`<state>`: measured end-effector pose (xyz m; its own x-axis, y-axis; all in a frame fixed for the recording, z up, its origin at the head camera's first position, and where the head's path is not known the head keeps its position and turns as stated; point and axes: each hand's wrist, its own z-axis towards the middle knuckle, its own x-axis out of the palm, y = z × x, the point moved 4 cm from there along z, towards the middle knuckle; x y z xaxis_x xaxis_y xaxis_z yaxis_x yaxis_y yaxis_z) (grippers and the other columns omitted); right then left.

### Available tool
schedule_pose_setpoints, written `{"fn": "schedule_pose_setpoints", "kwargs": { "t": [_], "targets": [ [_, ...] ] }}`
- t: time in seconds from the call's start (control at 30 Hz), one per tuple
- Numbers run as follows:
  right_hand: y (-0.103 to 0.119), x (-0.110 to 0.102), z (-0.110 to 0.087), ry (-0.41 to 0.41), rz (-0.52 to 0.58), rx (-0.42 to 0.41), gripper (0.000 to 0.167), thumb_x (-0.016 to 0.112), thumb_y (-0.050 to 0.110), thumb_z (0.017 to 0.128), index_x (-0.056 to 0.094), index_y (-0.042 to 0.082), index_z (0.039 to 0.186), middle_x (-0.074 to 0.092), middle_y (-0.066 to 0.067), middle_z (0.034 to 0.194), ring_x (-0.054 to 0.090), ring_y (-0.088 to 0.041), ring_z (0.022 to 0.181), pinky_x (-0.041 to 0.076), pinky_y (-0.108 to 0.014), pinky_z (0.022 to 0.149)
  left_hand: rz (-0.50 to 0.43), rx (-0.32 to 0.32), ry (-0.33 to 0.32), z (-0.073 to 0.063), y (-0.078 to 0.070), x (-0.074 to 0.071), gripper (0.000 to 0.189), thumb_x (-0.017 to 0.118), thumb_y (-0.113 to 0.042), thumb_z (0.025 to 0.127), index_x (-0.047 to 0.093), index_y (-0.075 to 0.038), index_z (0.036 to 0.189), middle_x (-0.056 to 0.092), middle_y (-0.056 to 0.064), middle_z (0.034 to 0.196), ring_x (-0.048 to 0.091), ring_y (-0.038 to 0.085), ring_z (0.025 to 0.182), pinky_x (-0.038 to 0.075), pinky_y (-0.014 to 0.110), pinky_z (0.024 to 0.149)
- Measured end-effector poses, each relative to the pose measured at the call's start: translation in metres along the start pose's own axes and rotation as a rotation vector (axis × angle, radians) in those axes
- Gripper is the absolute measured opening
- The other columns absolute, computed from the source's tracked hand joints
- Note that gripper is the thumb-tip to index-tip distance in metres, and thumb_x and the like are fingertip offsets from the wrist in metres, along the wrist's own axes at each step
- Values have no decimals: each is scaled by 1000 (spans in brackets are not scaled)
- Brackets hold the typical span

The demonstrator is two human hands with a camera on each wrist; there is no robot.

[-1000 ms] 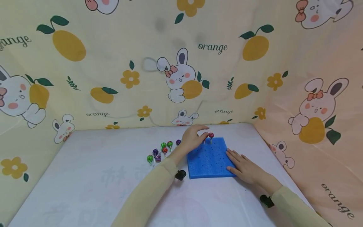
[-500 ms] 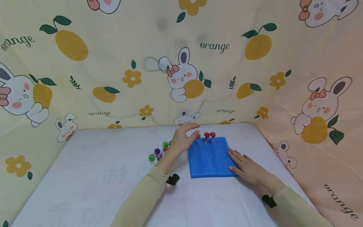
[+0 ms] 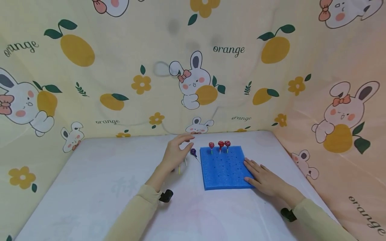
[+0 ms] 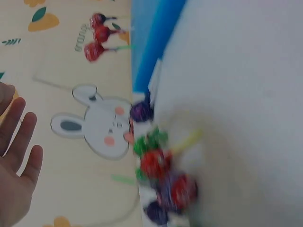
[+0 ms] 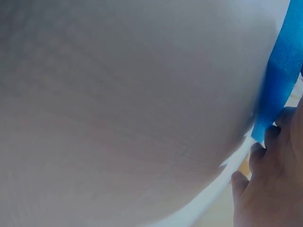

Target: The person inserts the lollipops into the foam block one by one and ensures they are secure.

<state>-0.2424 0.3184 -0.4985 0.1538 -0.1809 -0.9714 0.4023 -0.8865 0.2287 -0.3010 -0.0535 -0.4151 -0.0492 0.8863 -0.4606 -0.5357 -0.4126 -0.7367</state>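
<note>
My left hand (image 3: pixel 174 154) hovers over the lollipops on the table, fingers loosely bent, holding nothing. It hides most of that group in the head view. In the left wrist view the group shows a red lollipop (image 4: pixel 155 163), green wrappers (image 4: pixel 150 141) and purple ones, blurred. A purple lollipop (image 3: pixel 193 152) lies between this hand and the blue foam board (image 3: pixel 223 175). Three lollipops stand upright along the board's far edge, a red one (image 3: pixel 221 144) in the middle. My right hand (image 3: pixel 265 178) rests with extended fingers on the board's right edge.
The foam board has rows of small holes. The white table (image 3: pixel 90 187) meets a patterned cloth backdrop (image 3: pixel 144 67) at the back and a cloth side wall (image 3: pixel 346 160) on the right. Dark wrist cameras (image 3: pixel 166 196) sit on both wrists.
My left hand has moved left from the board's far edge to over the loose lollipops, leaving a third lollipop standing in the foam. The right hand has stayed at the board's edge.
</note>
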Motion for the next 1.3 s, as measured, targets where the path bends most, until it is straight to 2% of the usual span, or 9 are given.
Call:
{"fn": "schedule_pose_setpoints", "kwargs": {
  "t": [0.2,0.43,0.63,0.8,1.0,1.13,1.3],
  "targets": [
    [3,-4,-2,0,4,3,83,42,62,106,26,6,164,21,-18,171,21,-46,155,20,-68,121,71,2,12,-14,13,-28,28,73,-9,97,74,-8,125,71,7,129,68,26,107,55,51,90],
    [4,-9,-7,-6,-8,-1,81,43,59,107,27,4,164,22,-19,170,22,-47,154,22,-68,120,137,-77,88,-28,31,-55,27,70,-10,99,73,-10,127,72,4,125,68,21,102,56,54,86],
    [5,-13,-7,-1,-3,2,82,44,59,106,26,4,164,21,-20,170,21,-48,154,21,-69,120,180,-116,140,-39,47,-74,27,71,-11,99,73,-8,126,73,7,123,69,23,101,57,55,87],
    [4,-12,-5,6,-2,1,82,44,60,106,26,4,164,21,-20,170,21,-48,154,21,-70,120,235,-138,241,-48,60,-80,29,71,-10,98,72,-5,127,74,9,122,69,23,99,56,54,92],
    [3,-5,-4,24,4,3,84,42,62,106,26,4,164,21,-20,170,22,-48,154,21,-70,119,274,-219,373,-63,76,-79,29,70,-13,99,72,-7,127,74,5,122,67,17,97,56,47,89],
    [2,-3,-2,36,7,17,86,41,64,105,24,5,165,19,-18,171,19,-47,155,19,-70,121,293,-260,416,-64,81,-77,28,71,-18,100,73,-10,127,74,3,121,66,14,96,56,41,87],
    [4,-4,1,19,10,5,85,42,63,105,25,5,164,20,-19,171,20,-48,155,20,-70,120,317,-282,445,-62,84,-75,28,71,-19,100,73,-11,126,74,3,119,67,13,93,57,36,82]
  ]
}}
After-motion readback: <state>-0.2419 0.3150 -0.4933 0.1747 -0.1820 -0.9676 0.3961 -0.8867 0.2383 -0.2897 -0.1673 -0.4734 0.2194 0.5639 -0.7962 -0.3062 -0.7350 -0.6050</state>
